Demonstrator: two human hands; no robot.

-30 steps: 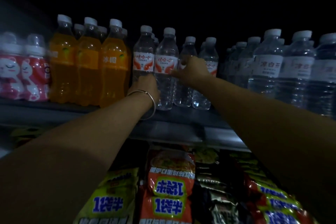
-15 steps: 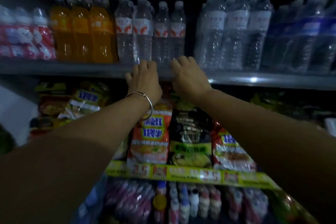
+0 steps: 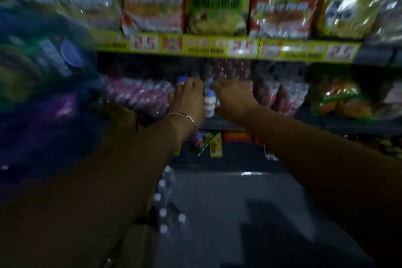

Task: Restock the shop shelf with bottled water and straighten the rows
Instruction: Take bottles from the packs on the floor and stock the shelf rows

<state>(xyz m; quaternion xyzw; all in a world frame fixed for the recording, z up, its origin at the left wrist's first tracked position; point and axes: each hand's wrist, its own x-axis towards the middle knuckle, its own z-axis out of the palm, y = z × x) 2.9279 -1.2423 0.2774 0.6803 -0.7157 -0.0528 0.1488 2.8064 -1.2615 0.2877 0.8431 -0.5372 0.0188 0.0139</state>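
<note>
The view is blurred and points down at the lower shelves. My left hand [image 3: 188, 95], with a bracelet on the wrist, and my right hand [image 3: 232, 95] hang side by side in front of a low shelf, fingers loose and holding nothing. A small white bottle [image 3: 210, 104] shows between them. On the floor below my left arm stands a pack of water bottles [image 3: 167, 209] with white caps. The shelf with the water rows is out of view above.
Noodle packets [image 3: 152, 0] fill the shelf above a yellow price strip [image 3: 217, 47]. Pink-wrapped drink packs [image 3: 139, 95] and red-labelled small bottles [image 3: 280, 93] sit on the low shelf. A blurred blue-purple mass [image 3: 43, 82] fills the left. Grey floor [image 3: 228, 202] lies below.
My view has swung down from the water shelf to the lower shelves and floor. Both hands have left the water bottles and dropped, holding nothing.
</note>
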